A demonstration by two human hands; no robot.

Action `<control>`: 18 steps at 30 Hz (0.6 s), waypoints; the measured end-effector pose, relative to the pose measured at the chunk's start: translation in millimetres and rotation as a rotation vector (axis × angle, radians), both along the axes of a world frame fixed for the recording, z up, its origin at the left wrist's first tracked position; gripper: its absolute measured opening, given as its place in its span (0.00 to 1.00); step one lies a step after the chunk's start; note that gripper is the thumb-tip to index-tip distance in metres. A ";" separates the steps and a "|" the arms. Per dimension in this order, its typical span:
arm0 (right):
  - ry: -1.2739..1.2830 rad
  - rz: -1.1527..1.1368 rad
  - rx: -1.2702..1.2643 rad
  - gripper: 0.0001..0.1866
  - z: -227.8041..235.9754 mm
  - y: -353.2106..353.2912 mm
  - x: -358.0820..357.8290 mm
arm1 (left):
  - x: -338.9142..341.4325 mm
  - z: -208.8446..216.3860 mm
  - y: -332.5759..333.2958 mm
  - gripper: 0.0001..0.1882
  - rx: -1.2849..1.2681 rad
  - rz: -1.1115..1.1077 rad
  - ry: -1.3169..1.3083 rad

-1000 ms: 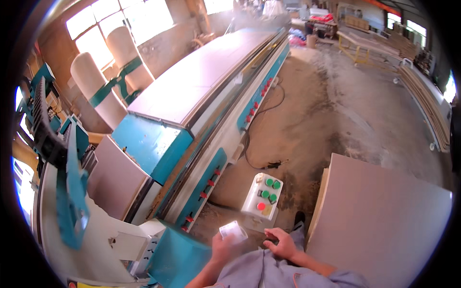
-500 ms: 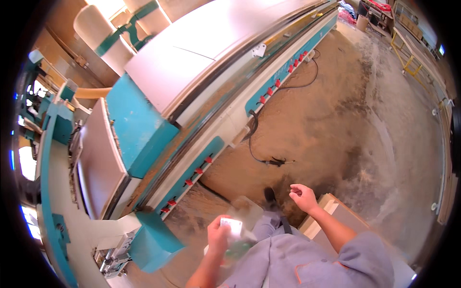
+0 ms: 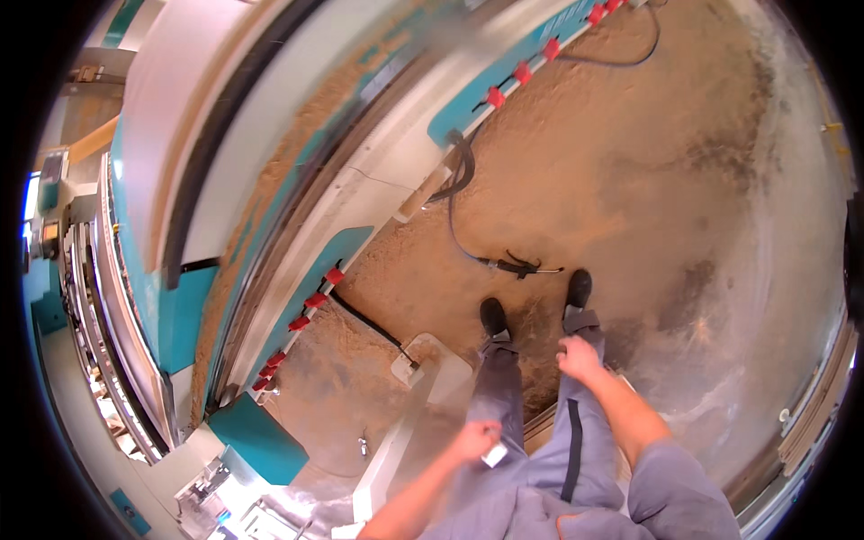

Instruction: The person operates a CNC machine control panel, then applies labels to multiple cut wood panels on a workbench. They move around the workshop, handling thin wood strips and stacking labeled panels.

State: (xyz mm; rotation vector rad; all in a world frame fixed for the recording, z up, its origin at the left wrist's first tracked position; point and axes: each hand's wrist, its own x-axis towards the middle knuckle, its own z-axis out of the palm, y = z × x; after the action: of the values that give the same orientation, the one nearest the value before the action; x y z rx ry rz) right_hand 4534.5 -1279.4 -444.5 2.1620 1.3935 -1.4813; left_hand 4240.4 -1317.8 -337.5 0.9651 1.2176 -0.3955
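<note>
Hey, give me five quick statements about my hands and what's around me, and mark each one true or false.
1. The left hand holds a small white item. True.
2. The black nozzle gun hangs from the machine. False: the gun lies on the floor.
3. Several red knobs line the machine's side. True.
4. The right hand touches the red knobs. False: it is in front of the right leg, apart from them.
5. Both shoes are dark. True.
</note>
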 end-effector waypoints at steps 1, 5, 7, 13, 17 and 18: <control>-0.034 0.109 -0.066 0.19 -41.8 22.9 4.7 | -2.4 -24.8 -21.2 0.17 -0.232 0.124 0.013; -0.009 0.223 -0.010 0.24 -170.6 84.1 14.0 | 12.7 -41.8 -46.8 0.13 -0.642 0.494 0.028; -0.024 0.217 -0.027 0.28 -232.2 103.4 6.8 | 13.2 -46.2 -38.8 0.13 -0.602 0.479 -0.040; -0.057 0.350 -0.049 0.33 -355.1 130.3 -23.7 | -29.5 -51.2 -87.0 0.16 -0.805 0.738 0.056; -0.148 0.348 -0.011 0.33 -400.1 108.5 -28.9 | -11.0 -45.2 -39.0 0.15 -0.739 0.753 0.158; -0.160 0.384 -0.016 0.33 -396.0 106.6 -25.2 | -10.7 -43.0 -39.3 0.15 -0.760 0.770 0.151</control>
State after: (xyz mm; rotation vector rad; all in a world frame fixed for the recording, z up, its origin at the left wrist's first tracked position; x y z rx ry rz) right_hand 4509.3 -1172.8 -840.5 1.8223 1.6155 -1.1493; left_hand 4229.7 -1357.1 -380.5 -0.2046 1.3207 -0.2702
